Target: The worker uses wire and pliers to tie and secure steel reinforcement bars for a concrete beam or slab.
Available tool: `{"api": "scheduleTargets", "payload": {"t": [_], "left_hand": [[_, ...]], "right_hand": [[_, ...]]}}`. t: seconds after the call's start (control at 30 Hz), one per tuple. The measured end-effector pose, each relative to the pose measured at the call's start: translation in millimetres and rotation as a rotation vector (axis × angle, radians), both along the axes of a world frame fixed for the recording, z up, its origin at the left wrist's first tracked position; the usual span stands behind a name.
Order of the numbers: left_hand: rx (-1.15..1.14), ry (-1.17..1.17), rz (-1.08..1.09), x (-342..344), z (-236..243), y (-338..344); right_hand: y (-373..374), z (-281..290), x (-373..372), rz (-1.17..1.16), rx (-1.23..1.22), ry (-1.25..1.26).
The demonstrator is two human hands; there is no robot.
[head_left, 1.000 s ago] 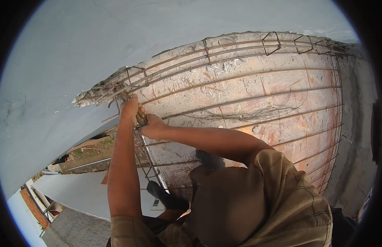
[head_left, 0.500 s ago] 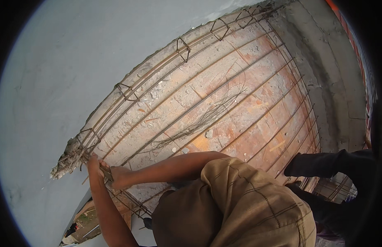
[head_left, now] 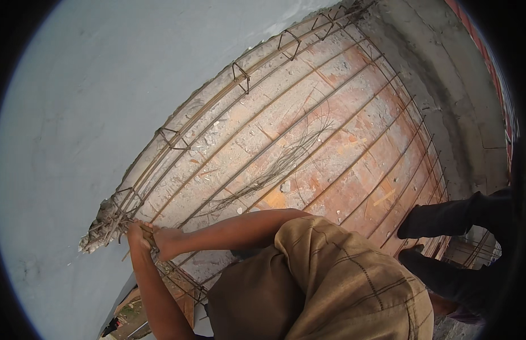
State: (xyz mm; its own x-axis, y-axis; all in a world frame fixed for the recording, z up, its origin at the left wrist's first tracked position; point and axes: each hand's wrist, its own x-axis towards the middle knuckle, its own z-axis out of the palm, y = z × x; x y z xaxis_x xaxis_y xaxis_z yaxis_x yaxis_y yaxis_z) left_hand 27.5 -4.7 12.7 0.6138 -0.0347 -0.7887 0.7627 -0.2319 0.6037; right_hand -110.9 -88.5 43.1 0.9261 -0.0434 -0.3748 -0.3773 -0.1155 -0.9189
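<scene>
Rusty steel rebar grid (head_left: 353,147) over pale wooden formwork deck (head_left: 331,164); bars' long axis runs lower left to upper right. Corner rebar joint (head_left: 118,218) at deck's lower-left edge, just up-left of both hands. Left hand (head_left: 137,238) nearer, closed on small tool, kind unclear. Right hand (head_left: 165,242) curled against it; grip hidden. Joint detail blurred.

Your support is a worn plywood formwork deck (head_left: 331,170), reddish-brown, streaked with dried cement. A grid of rebar (head_left: 353,122) lies across it, bars running lengthwise and crosswise. Along the left edge, against the grey wall (head_left: 104,113), a beam cage with rectangular stirrups (head_left: 240,76) sits on the deck. A loose bundle of tie wire (head_left: 280,164) lies mid-deck. Small concrete crumbs (head_left: 284,186) are scattered around it.
</scene>
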Motion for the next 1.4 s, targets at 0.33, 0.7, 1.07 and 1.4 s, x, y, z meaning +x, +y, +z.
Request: {"api": "scheduleTargets", "payload": {"t": [0.33, 0.7, 1.07, 1.4], "left_hand": [[-0.819, 0.059, 0.236, -13.9, 12.9, 18.1], [0.553, -0.175, -0.327, -17.6, 27.8, 0.0], [-0.485, 0.076, -0.251, -106.5, 54.2, 54.1], [0.175, -0.301, -0.118, -66.4, 55.2, 79.1]], "right_hand": [[-13.4, -7.7, -1.4, 0.203, 1.218, 0.348], [-22.4, -17.1, 6.1, 0.13, 0.986, 0.396], [-31.7, 14.1, -44.5, 0.333, 1.008, 0.417], [-50.8, 34.1, -96.1, 0.693, -0.313, 0.29]]}}
